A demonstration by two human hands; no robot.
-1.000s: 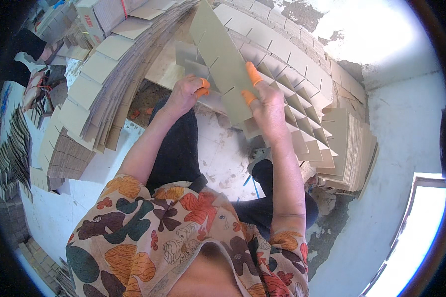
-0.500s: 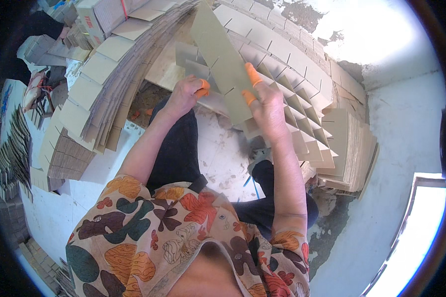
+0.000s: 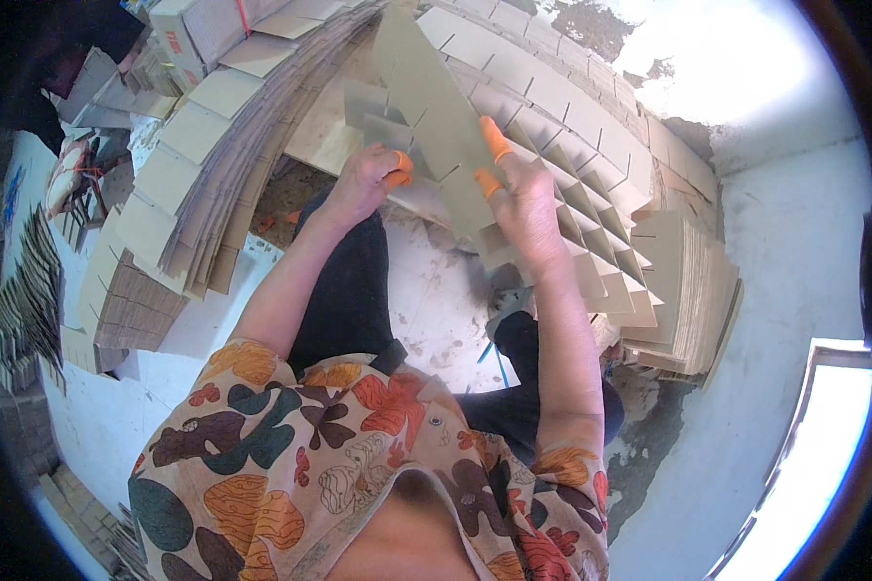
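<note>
A long slotted cardboard strip (image 3: 419, 107) stands at a slant in front of me. My right hand (image 3: 525, 198) is closed on its right edge, with orange covers on the thumb and a finger. Behind and right of it lies a partly assembled cardboard divider grid (image 3: 591, 218), its crossed strips forming open cells. My left hand (image 3: 370, 182), also with orange finger covers, is closed at the left end of the grid. It appears to pinch a cross strip there, though its fingertips are partly hidden.
A long curved stack of cardboard pieces (image 3: 179, 160) runs along the left. Slotted sheets (image 3: 562, 102) lie behind the grid. More sheets (image 3: 683, 290) are piled on the right by the wall (image 3: 785, 242). A carton (image 3: 199, 34) rests at the upper left.
The long strip has shifted slightly downward and tilted a little in my right hand. My left hand stays closed in nearly the same place.
</note>
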